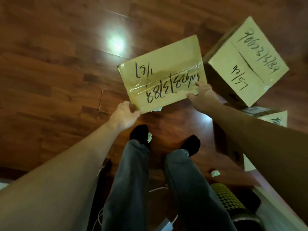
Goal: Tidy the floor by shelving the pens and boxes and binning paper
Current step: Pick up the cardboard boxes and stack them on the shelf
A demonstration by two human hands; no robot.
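Dark wood plank floor (50,67) with bright lamp glare (116,43). Grey trouser legs (133,180), black socks (139,133). White cable (156,190) looped on floor beside yellow perforated basket (225,195), lower right.

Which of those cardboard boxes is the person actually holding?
The taped box in the middle: the left hand and right hand grip its near corners. The box to its right and the partly visible one go untouched.

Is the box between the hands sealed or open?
Sealed. The box has its top flaps closed flat with clear tape running along the seam, and the left hand and right hand grip its near corners.
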